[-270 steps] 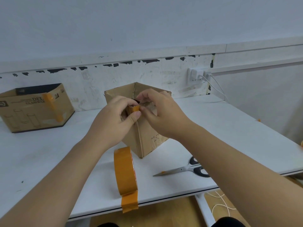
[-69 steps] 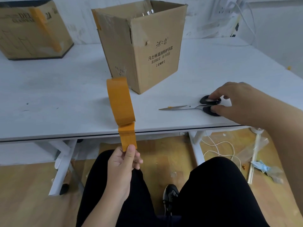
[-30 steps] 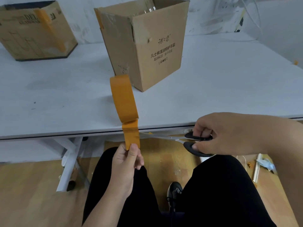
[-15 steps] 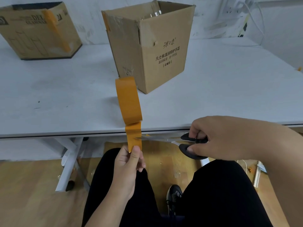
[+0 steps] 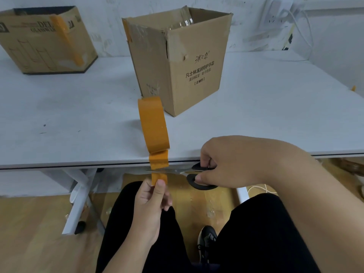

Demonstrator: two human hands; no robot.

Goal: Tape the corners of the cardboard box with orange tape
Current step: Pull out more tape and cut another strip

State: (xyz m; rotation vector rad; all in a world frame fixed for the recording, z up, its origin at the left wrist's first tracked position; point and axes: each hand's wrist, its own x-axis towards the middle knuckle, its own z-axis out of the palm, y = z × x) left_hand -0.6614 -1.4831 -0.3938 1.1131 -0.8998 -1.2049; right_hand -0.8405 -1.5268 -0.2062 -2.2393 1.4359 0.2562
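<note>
Tape roll: a wide roll of orange adhesive tape stands on edge near the front of the white tabletop, with a free strip hanging down past the table edge.
Left hand: the person's left hand is closed in a pinch, thumb against forefinger, on the bottom end of the strip, pulling it taut below the table.
Right hand: the right hand has its fingers through the black loops of a pair of steel-bladed scissors; the blades lie across the strip just above the left thumb and look close to closed, though they are blurred.
Box: the open-topped brown cardboard box with printed lettering stands behind the roll, near it but apart; a bit of orange tape shows at its upper left corner, and the nearest vertical corner looks bare.
How the tape handles: I judge it thin, light and limp, so it wants tension to cut cleanly; once freed it will curl and stick to itself or to skin.
Where to hold: best by the very end, on the smooth side, as the left hand does, and then by both ends when carrying it to the box corner.
Other box: a second brown cardboard carton with an orange stripe sits far left, well apart.
</note>
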